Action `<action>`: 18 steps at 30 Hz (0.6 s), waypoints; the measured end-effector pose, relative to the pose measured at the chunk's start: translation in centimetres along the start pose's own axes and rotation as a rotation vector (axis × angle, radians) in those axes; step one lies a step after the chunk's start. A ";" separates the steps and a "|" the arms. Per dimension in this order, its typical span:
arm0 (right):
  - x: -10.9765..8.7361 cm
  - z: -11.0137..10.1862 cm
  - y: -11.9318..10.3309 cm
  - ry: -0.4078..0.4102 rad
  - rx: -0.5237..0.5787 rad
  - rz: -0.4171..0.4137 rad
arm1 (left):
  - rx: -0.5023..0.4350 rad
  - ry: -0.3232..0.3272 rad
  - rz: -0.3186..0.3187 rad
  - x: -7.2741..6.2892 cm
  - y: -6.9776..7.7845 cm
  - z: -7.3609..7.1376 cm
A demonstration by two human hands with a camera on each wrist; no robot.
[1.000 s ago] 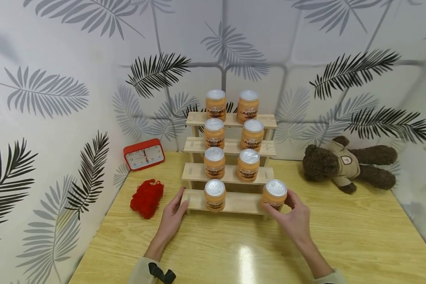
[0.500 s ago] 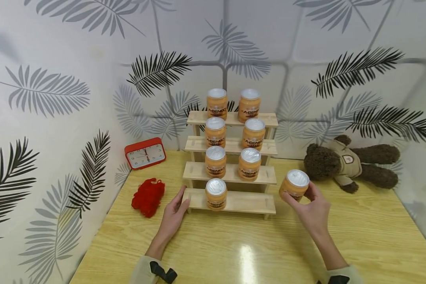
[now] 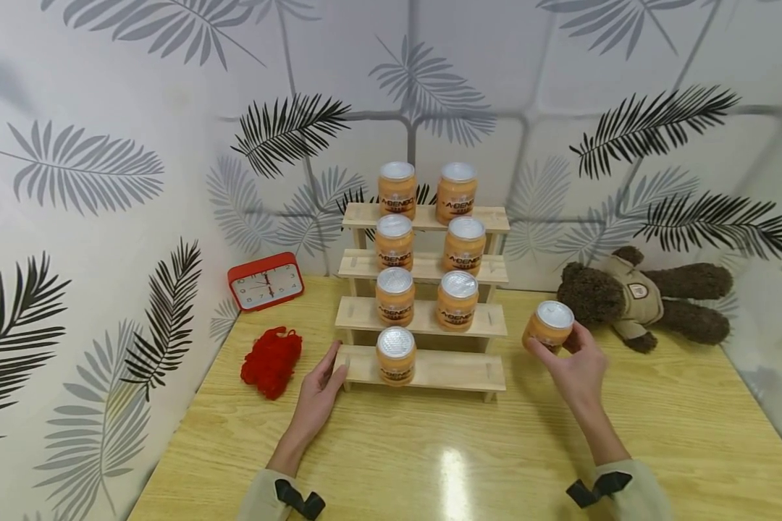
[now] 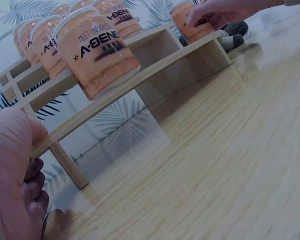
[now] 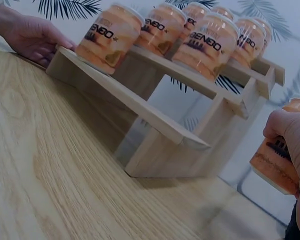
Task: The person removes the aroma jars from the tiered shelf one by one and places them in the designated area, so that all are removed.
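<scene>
A pale wall (image 3: 91, 65) with feather prints in grey and black stands behind a yellow wood-grain worktop (image 3: 365, 456). On the worktop, near the wall, stands a four-step wooden rack (image 3: 452, 373), its boards running left to right and its steps climbing toward the wall. To its right a dark brown teddy bear (image 3: 632, 300) in a beige top lies lengthwise, head toward the rack and legs pointing right.

The left hand (image 3: 319, 387) pinches the left end of the lowest board, thumb on the wood and the other fingers curled below. The right hand (image 3: 576, 369) pinches a can beside the rack, thumb on the near side.

To the left of the rack sit a red clock (image 3: 266, 282), face forward, and, nearer the person, a red tangle of yarn (image 3: 271, 363).

Seven orange cans (image 3: 396, 362) stand upright, silver lids up: two on each of the three upper steps and one on the lowest, left of its middle. The held can (image 3: 546, 327) is right of the lowest steps, above the worktop; its lid faces up, its long axis near upright, the top leaning slightly right in the head view.
</scene>
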State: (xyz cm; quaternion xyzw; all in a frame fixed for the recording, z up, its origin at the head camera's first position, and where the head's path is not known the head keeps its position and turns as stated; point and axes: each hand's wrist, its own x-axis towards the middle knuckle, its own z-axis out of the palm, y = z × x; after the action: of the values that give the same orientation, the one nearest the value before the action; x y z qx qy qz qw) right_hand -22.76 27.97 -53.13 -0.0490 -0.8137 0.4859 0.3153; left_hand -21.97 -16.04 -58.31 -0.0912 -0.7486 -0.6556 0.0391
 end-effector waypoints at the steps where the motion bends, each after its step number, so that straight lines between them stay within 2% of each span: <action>1: 0.1 0.1 0.3 0.001 0.006 0.005 | 0.001 -0.001 0.000 0.0 0.0 0.0; 6: 0.3 0.9 1.5 -0.013 0.024 0.028 | 0.001 0.005 0.001 -0.1 0.0 0.0; 18: 1.4 2.5 4.0 -0.115 0.016 0.111 | -0.019 -0.003 0.016 0.0 0.1 0.1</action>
State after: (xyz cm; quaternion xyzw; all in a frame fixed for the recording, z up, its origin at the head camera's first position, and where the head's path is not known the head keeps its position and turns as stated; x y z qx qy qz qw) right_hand -26.19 28.67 -56.66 -0.0634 -0.8225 0.5112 0.2413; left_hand -21.91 -15.92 -58.26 -0.0982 -0.7415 -0.6624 0.0424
